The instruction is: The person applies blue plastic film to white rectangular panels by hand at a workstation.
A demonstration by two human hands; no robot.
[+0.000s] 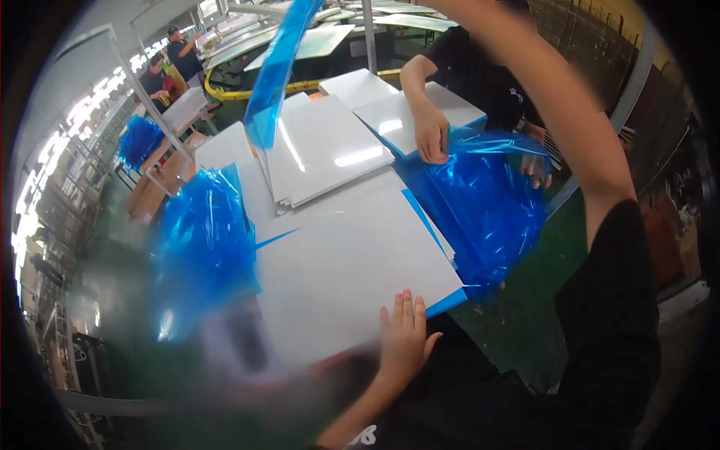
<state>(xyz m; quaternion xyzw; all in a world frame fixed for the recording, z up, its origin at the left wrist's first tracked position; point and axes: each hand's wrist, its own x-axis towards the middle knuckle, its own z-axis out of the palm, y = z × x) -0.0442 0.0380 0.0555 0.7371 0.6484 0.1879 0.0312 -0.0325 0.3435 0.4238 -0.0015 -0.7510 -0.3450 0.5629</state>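
Note:
My left hand [405, 334] lies flat, fingers stretched out, on the near edge of a white panel [337, 262]. Blue film [448, 301] sticks out from under that panel's right corner. My right arm [559, 90] reaches up and across; its hand is beyond the top edge of the view. A strip of blue film [279, 82] hangs from the top of the view over the panels, and what holds its upper end is hidden. Behind my panel lies a stack of glossy white panels [322, 150].
Opposite, a co-worker's hand [431, 135] grips blue film above a crumpled blue film pile [480, 210]. Another blue film heap [206, 232] hangs at the left. Farther back are a yellow-edged conveyor [232, 95] with panels, a metal post [369, 37] and other people.

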